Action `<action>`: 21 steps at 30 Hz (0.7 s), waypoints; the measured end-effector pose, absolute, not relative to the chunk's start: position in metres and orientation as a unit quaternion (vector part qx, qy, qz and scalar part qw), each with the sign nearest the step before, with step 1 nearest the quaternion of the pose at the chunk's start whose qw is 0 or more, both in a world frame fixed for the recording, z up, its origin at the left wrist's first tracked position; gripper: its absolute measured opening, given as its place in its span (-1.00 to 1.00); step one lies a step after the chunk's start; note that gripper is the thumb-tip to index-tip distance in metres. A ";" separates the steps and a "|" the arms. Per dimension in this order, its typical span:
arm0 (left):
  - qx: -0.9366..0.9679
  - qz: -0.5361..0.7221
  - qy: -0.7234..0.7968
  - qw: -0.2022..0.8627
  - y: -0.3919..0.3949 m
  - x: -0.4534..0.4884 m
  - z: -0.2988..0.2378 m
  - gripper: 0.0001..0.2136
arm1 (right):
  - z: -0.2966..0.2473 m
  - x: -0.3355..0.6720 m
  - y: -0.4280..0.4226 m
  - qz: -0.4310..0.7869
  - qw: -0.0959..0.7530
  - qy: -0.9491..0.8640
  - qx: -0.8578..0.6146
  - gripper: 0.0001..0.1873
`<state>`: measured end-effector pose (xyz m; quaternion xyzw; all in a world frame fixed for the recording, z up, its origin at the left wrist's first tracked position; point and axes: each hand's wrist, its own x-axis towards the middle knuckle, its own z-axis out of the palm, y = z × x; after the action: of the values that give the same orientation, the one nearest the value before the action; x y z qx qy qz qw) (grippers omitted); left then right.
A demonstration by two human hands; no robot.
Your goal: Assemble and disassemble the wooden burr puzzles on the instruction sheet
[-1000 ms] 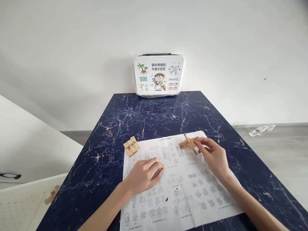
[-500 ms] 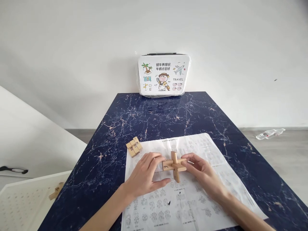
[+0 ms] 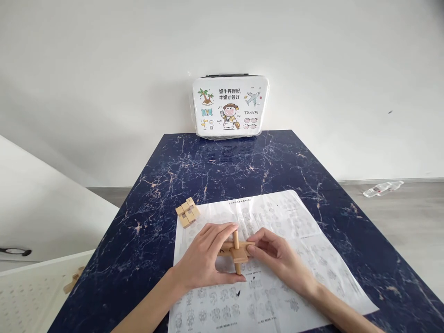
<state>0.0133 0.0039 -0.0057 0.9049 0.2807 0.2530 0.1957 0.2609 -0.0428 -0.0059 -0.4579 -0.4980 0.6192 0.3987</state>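
Note:
A cross-shaped wooden interlocking puzzle (image 3: 238, 255) is held between both hands over a printed sheet (image 3: 298, 259). My left hand (image 3: 208, 256) spans its upright piece, with fingers at the top end and the thumb at the bottom end. The right-hand end of the puzzle is pinched by my right hand (image 3: 274, 254) between thumb and fingertips. A dark mark shows on the piece that runs toward my left palm; that end is partly hidden by the hand. Up and to the left, a second wooden block puzzle (image 3: 188, 212) lies at the sheet's corner.
The sheet lies on a dark blue marble-patterned table (image 3: 222, 175). A white case with cartoon prints (image 3: 231, 108) leans on the wall at the far edge. On the left below stands a white perforated basket (image 3: 27, 296) with wooden pieces (image 3: 73, 280). Clear plastic (image 3: 383, 188) lies on the floor.
My left hand has shifted from the puzzle's left piece to the ends of its upright piece. The puzzle has turned slightly and come lower and left. The camera view has shifted a little.

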 end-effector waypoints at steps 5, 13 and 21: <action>0.903 0.262 0.275 0.201 0.005 0.013 -0.006 -0.01 | -0.009 0.260 -0.045 0.592 0.384 -0.535 -0.465 -0.62; 0.913 0.257 0.243 0.205 0.006 0.014 -0.005 -0.05 | -0.015 0.260 -0.044 0.627 0.383 -0.521 -0.435 -0.57; 0.903 0.266 0.256 0.221 0.005 0.014 -0.004 -0.04 | -0.011 0.258 -0.045 0.615 0.401 -0.532 -0.421 -0.63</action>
<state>0.0135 0.0047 -0.0039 0.9027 0.2562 0.2658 0.2212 0.2575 -0.0453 -0.0106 -0.4208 -0.5323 0.6152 0.4014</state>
